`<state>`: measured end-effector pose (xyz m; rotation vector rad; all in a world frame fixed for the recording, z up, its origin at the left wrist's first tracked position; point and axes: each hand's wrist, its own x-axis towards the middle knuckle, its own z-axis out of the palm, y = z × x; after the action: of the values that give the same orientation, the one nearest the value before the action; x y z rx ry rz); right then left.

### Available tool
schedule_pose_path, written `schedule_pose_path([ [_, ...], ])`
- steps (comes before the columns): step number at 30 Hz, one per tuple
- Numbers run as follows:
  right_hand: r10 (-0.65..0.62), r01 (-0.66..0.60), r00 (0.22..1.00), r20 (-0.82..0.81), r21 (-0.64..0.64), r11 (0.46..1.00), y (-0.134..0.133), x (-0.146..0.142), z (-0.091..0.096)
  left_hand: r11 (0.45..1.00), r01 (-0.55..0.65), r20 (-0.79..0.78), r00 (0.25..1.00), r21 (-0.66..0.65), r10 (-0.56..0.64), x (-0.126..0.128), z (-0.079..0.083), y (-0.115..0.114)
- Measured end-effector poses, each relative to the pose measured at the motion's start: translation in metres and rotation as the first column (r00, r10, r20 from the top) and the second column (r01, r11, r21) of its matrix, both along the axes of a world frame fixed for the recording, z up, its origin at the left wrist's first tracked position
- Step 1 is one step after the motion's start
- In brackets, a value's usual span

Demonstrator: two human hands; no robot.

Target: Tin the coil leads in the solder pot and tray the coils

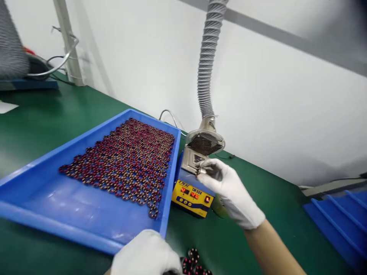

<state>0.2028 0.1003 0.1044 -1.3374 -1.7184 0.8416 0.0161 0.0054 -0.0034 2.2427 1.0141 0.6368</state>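
My right hand [226,183], in a white glove, pinches a small part with thin wire ends [197,173], probably a ring coil mostly hidden by the fingers. It is held at the front edge of the metal top [189,159] of a blue and yellow solder pot [186,200] with red lit digits. At the bottom edge is my left hand [146,256], also white-gloved; its fingers are hidden, with something dark beside them. Several loose dark ring coils [195,263] with red and tan marks lie just right of it.
A blue tray [86,206] on the green table [83,110] holds many dark ring coils [132,160]. Over the solder pot hangs a grey hose [208,65] with a round hood [205,141]. Blue ribbed trays [341,217] are at the right.
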Motion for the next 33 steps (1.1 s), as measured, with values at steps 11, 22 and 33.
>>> schedule_pose_path([
  [11, 0.392, -0.737, 0.1, 0.915, -0.197, 0.647, -0.012, -0.122, -0.077, 0.98, 0.188, -0.026, 0.982, 0.067, -0.187, 0.027, -0.017, -0.019],
  [22, 0.269, -0.338, 0.584, 0.766, -0.073, 0.938, -0.068, -0.012, -0.042, 0.984, 0.161, 0.013, 0.987, 0.072, -0.162, 0.01, 0.013, -0.024],
  [33, -0.013, 0.144, 0.831, 0.556, -0.192, 0.971, -0.098, 0.041, -0.121, 0.973, 0.229, -0.22, 0.951, 0.031, -0.216, 0.011, 0.033, -0.017],
])
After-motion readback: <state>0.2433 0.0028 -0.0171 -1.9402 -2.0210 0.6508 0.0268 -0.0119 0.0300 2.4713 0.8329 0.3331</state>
